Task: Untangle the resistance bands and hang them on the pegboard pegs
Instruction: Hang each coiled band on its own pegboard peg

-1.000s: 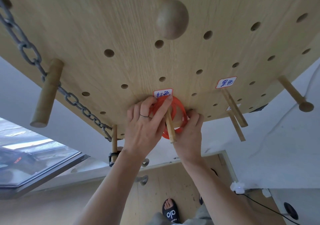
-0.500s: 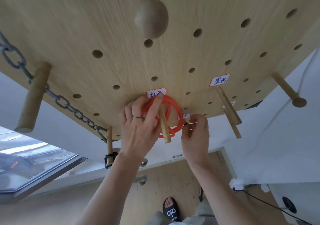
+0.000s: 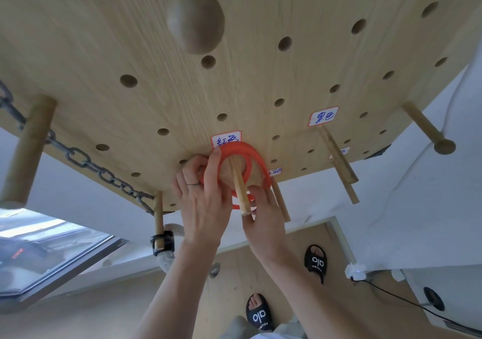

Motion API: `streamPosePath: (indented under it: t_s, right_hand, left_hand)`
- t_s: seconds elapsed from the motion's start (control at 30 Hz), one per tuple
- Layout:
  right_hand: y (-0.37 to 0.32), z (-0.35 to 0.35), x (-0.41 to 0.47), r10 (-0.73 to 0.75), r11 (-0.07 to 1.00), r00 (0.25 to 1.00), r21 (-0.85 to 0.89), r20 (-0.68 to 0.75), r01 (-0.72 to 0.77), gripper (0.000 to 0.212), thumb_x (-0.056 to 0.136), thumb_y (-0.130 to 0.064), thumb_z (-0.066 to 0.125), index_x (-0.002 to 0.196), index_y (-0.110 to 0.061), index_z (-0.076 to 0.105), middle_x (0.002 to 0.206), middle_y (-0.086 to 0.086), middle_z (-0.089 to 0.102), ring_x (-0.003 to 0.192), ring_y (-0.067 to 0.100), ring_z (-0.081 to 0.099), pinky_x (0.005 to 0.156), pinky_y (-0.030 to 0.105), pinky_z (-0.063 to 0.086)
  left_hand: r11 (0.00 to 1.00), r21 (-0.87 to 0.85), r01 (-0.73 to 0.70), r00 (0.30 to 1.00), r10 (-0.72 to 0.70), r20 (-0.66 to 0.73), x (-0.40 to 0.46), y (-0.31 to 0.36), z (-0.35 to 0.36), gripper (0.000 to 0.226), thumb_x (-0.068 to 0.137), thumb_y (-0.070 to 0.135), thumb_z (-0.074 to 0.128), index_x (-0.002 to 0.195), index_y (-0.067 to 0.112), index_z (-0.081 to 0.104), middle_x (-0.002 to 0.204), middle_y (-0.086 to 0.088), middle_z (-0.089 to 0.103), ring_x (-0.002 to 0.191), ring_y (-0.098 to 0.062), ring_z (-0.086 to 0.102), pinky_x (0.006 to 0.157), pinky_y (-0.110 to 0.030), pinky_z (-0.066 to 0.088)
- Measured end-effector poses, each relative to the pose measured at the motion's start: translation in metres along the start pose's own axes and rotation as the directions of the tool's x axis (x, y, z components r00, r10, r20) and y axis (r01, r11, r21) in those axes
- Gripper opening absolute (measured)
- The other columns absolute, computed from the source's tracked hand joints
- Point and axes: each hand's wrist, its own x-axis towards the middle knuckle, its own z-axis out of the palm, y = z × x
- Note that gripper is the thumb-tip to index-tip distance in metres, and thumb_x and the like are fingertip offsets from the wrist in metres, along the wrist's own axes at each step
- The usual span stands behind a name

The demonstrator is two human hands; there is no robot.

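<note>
Handwritten labels on the pegboard, a brand on the slippers

On the pegboard [image 3: 260,51], a red-bordered white label [image 3: 226,139] above the red band's peg bears blue handwritten characters, seemingly "红色". To its right, a second label [image 3: 323,116] seemingly reads "黑色". Two smaller labels lower right are too small to read. Both black slippers [image 3: 315,263] show "alo".

Orange band [image 3: 243,148], coiled in several loops, encircles a wooden peg [image 3: 239,190] projecting from the pale pegboard [image 3: 156,51], directly beneath a handwritten label [image 3: 226,138], loops lying against the board.
</note>
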Motion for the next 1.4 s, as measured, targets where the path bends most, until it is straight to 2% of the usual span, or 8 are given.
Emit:
streamPosePath:
  t_s: [0.27, 0.4, 0.53, 0.73, 0.9, 1.13, 1.27, 1.4]
  right_hand:
    - [-0.012, 0.021, -0.016, 0.018, 0.998, 0.995, 0.062, 0.098, -0.025, 0.045, 0.095, -0.009, 0.065, 0.138, -0.016, 0.056, 0.126, -0.005, 0.066, 0.109, 0.015, 0.067, 0.091, 0.03, 0.057]
    - [-0.016, 0.025, -0.014, 0.038, 0.997, 0.986, 0.054, 0.161, -0.047, 0.048, 0.097, -0.013, 0.062, 0.144, -0.017, 0.052, 0.134, -0.007, 0.063, 0.117, 0.009, 0.062, 0.095, 0.008, 0.042]
    - [-0.018, 0.025, -0.018, 0.126, 0.99, 0.984, 0.049, 0.125, -0.133, 0.049, 0.096, -0.009, 0.062, 0.142, -0.014, 0.049, 0.126, -0.004, 0.063, 0.11, 0.01, 0.062, 0.094, 0.021, 0.05]
    - [-0.015, 0.034, -0.021, 0.127, 0.992, 0.944, -0.031, 0.304, -0.123, 0.058, 0.097, -0.017, 0.06, 0.149, -0.028, 0.037, 0.129, -0.008, 0.062, 0.111, 0.014, 0.064, 0.092, 0.032, 0.055]
    - [-0.015, 0.04, -0.017, 0.173, 0.982, 0.923, 0.012, 0.344, -0.189, 0.055, 0.093, -0.02, 0.057, 0.145, -0.029, 0.042, 0.129, -0.01, 0.062, 0.114, 0.013, 0.063, 0.094, 0.038, 0.056]
    - [-0.013, 0.041, -0.018, 0.223, 0.964, 0.929, 0.073, 0.296, -0.254, 0.051, 0.095, -0.017, 0.061, 0.142, -0.029, 0.045, 0.13, -0.013, 0.061, 0.118, 0.004, 0.057, 0.096, 0.026, 0.05]
    - [-0.013, 0.037, -0.018, 0.268, 0.952, 0.933, 0.079, 0.242, -0.294, 0.059, 0.094, -0.007, 0.059, 0.148, -0.025, 0.041, 0.133, -0.012, 0.057, 0.101, -0.003, 0.051, 0.083, 0.011, 0.038]
    - [-0.014, 0.032, -0.017, 0.292, 0.947, 0.929, 0.069, 0.228, -0.315, 0.061, 0.095, -0.004, 0.058, 0.151, -0.02, 0.039, 0.139, -0.006, 0.056, 0.121, 0.008, 0.056, 0.088, 0.009, 0.037]
  left_hand:
    - [1.0, 0.02, -0.011, 1.0, 0.011, -0.002, -0.003, -0.006, 0.001, 0.074, 0.078, 0.007, 0.084, 0.139, 0.019, 0.045, 0.114, -0.005, 0.043, 0.089, -0.025, 0.043, 0.084, -0.042, 0.037]
    - [0.999, 0.034, 0.007, 1.0, -0.007, 0.019, -0.006, -0.006, 0.002, 0.078, 0.077, 0.013, 0.086, 0.141, 0.019, 0.042, 0.116, -0.007, 0.043, 0.091, -0.026, 0.044, 0.085, -0.044, 0.037]
    - [0.998, 0.061, -0.01, 1.0, 0.01, 0.001, -0.006, -0.009, 0.003, 0.082, 0.074, 0.007, 0.086, 0.142, 0.019, 0.041, 0.116, -0.008, 0.042, 0.091, -0.027, 0.044, 0.084, -0.045, 0.038]
    - [0.997, 0.069, -0.022, 1.0, 0.022, -0.003, -0.006, -0.01, 0.003, 0.081, 0.075, 0.006, 0.085, 0.142, 0.019, 0.042, 0.115, -0.007, 0.041, 0.089, -0.027, 0.042, 0.083, -0.044, 0.038]
    - [0.998, 0.062, -0.03, 1.0, 0.029, 0.009, -0.006, -0.012, 0.001, 0.08, 0.076, 0.006, 0.085, 0.141, 0.019, 0.042, 0.115, -0.007, 0.041, 0.09, -0.026, 0.042, 0.084, -0.045, 0.039]
    - [0.998, 0.06, -0.005, 1.0, 0.004, 0.025, -0.007, -0.01, 0.003, 0.075, 0.081, 0.026, 0.085, 0.141, 0.018, 0.041, 0.118, -0.009, 0.041, 0.091, -0.028, 0.044, 0.083, -0.047, 0.041]
    - [0.998, 0.062, 0.005, 0.999, -0.007, 0.033, -0.007, -0.009, 0.003, 0.074, 0.083, 0.032, 0.083, 0.142, 0.018, 0.04, 0.119, -0.009, 0.042, 0.091, -0.029, 0.046, 0.081, -0.046, 0.041]
    - [0.998, 0.058, 0.014, 0.998, -0.017, 0.062, -0.007, -0.007, 0.002, 0.069, 0.088, 0.043, 0.075, 0.142, 0.019, 0.039, 0.118, -0.008, 0.041, 0.088, -0.035, 0.054, 0.082, -0.047, 0.041]
